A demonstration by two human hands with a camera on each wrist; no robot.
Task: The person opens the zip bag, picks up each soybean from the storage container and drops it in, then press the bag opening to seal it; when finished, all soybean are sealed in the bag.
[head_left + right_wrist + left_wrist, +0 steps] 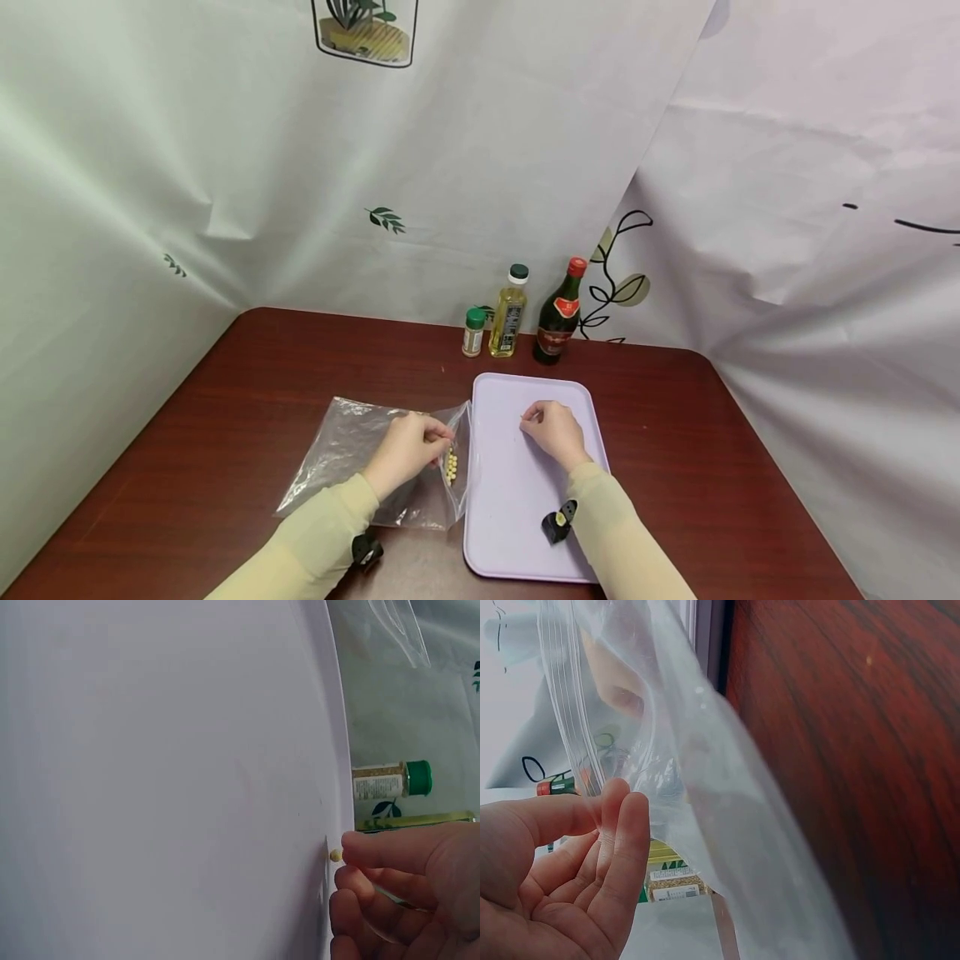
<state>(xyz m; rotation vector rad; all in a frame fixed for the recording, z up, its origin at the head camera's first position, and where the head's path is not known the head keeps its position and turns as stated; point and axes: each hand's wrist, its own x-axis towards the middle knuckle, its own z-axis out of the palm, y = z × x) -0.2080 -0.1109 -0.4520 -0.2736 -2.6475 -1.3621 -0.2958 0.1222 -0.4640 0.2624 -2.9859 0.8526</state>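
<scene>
My left hand (408, 447) pinches the upper edge of a clear zip bag (341, 446) between thumb and fingertips, just left of the lilac tray (501, 508). Close by those fingers, several pale yellow balls (452, 467) show in a cluster at the bag's mouth end. In the left wrist view, the ridged zip strip (570, 697) runs up from the pinched spot. Over the upper part of the tray, my right hand (557, 430) holds one small yellow ball (335, 856) at the tips of thumb and index finger. The other right fingers curl underneath.
At the table's back stand a green-capped spice jar (472, 333), an oil bottle (508, 312) and a dark bottle with a red cap (558, 315). A white printed sheet (480, 167) hangs behind the brown table (690, 467).
</scene>
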